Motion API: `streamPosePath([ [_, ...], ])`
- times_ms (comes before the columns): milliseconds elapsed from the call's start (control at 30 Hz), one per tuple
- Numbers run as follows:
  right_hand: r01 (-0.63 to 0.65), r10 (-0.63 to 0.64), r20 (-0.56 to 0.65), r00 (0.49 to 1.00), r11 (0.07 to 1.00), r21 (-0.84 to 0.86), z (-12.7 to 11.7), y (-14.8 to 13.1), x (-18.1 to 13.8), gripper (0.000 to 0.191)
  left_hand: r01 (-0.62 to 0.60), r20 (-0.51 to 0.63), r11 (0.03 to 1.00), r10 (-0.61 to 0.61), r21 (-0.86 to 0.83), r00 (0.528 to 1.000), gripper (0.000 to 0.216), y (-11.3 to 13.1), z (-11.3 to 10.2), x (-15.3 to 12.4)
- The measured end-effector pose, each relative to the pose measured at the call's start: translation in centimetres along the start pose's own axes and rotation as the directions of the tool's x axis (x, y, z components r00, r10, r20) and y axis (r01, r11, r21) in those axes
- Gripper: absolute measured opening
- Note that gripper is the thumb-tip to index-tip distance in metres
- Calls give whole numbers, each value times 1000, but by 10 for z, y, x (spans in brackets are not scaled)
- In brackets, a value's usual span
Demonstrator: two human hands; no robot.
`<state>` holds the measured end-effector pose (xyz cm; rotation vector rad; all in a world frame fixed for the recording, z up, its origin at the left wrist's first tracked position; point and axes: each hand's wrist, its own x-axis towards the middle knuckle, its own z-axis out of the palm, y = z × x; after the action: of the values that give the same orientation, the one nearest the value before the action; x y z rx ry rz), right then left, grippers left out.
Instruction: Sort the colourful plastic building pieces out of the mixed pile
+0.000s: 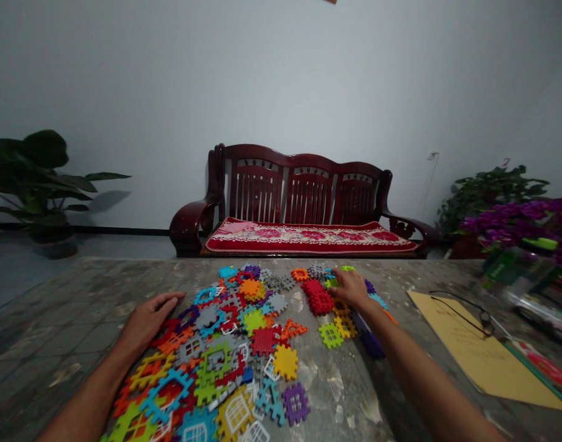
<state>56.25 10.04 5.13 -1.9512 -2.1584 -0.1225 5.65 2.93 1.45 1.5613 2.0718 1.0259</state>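
Several colourful interlocking plastic tiles (226,350) lie scattered across a grey stone-patterned table (60,325). My left hand (147,322) rests flat, fingers together, on the left edge of the pile beside red and orange pieces. My right hand (350,287) reaches to the far side of the pile, its fingers on a green tile (331,283) next to a stack of red tiles (318,299). Whether it grips the green tile is unclear.
A yellow envelope (478,353) with spectacles (474,314) on it lies at the table's right. Purple flowers (520,224) stand at the far right. Behind the table are a dark wooden bench (304,196) with a red cushion, and potted plants (37,178).
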Motion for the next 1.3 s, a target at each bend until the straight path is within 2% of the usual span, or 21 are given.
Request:
streamPosePath([
  [100,38,-38,2,999,999,13,-6,4,-1,46,1,23,1000,-2,28,1000,43,5,-2,-2],
  [200,155,-154,33,987,988,-5,-12,10,0,52,5,41,999,-7,47,999,45,8,-3,-4],
  [367,344,-337,92,937,937,-69,-17,15,0,56,28,48,998,-31,53,998,47,11,-5,-6],
  [533,461,-445,132,886,876,-140,-17,13,0,45,33,32,999,-33,22,999,45,13,-4,-6],
  [767,482,-454,163,876,838,-256,-17,9,4,30,43,39,998,-45,40,998,45,15,-5,-7],
  [867,487,-454,177,873,835,-256,-18,7,3,32,26,30,999,-28,42,999,44,14,-5,-7],
  [1167,401,-379,131,916,878,-262,-12,0,-3,32,27,37,999,-28,39,999,46,11,-3,-5],
  [1300,370,-360,86,929,908,-196,-13,5,-5,41,22,41,998,-25,55,999,45,9,-3,-4],
])
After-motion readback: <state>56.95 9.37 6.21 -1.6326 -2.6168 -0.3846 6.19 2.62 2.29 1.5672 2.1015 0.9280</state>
